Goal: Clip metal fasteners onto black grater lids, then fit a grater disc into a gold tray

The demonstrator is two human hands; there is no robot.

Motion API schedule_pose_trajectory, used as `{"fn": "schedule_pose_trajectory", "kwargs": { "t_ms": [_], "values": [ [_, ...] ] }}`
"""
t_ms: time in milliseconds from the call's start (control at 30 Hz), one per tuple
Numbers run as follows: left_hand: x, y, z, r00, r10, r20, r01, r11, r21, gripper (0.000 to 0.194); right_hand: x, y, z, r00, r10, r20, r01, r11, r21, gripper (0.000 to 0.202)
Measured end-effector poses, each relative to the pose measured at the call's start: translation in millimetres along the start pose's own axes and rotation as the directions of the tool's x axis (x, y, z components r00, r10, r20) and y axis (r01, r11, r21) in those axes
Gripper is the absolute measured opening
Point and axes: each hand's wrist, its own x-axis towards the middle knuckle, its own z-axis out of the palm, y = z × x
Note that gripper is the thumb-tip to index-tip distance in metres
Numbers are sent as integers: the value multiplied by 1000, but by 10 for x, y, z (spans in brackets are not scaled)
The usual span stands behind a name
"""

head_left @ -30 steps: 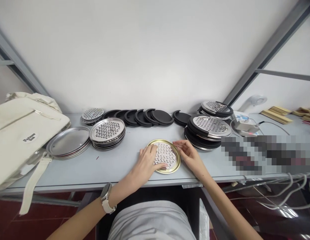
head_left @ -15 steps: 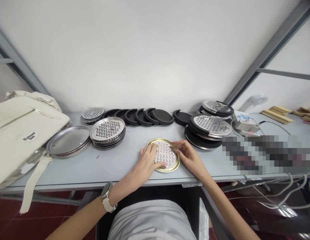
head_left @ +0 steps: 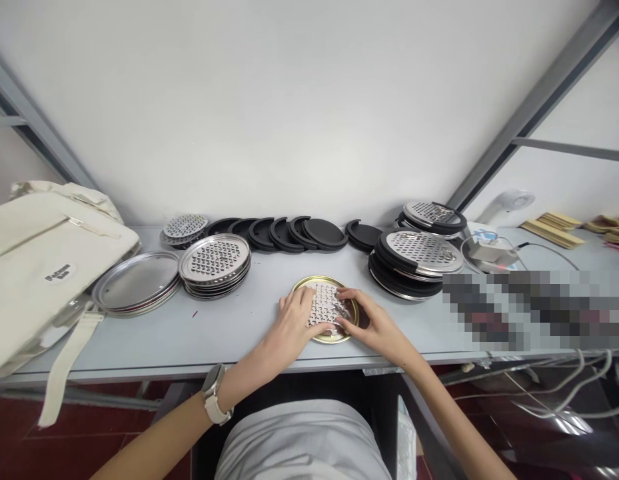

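On the table close to its front edge lies a round metal grater plate [head_left: 323,305], its raised teeth facing up. A gold-coloured round rim [head_left: 334,340] encircles it. My left hand [head_left: 294,319] grips the left side, fingers on the far part and thumb across the near part of the plate. Over the right side curls my right hand [head_left: 378,325], fingertips and thumb resting on the plate and framing its right portion. What lies beneath the plate is hidden.
Stacked grater plates [head_left: 215,261] and plain metal discs [head_left: 139,283] stand at left beside a cream backpack [head_left: 59,267]. Black round covers [head_left: 324,233] line the wall. Black-edged graters [head_left: 419,253] are piled at right, near a white box with cables [head_left: 489,250].
My right hand has moved left from the rim's outer edge, and its fingers and thumb now reach over the plate. My left hand stays about where it was.
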Motion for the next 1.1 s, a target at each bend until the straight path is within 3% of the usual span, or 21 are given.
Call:
{"fn": "schedule_pose_trajectory", "kwargs": {
  "t_ms": [300, 533, 733, 1100],
  "values": [
    [2, -76, -16, 999, -17, -27, 15, 996, -89, 39, 32, -91, -57, 994, 19, 105, -21, 1000, 20, 20],
    [24, -36, -137, 998, -16, 57, 25, 988, -151, 58, 52, -69, -53, 993, 55, 106, -58, 998, 28, 16],
    [47, -39, -231, 995, -8, 99, 26, 983, -181, 59, 41, -40, -38, 997, 32, 71, -35, 999, 39, 21],
    [102, -46, -231, 995, 30, 98, -23, 997, -71, 52, 28, -43, -24, 992, 10, 129, -3, 999, -52, 22]
  ]
}}
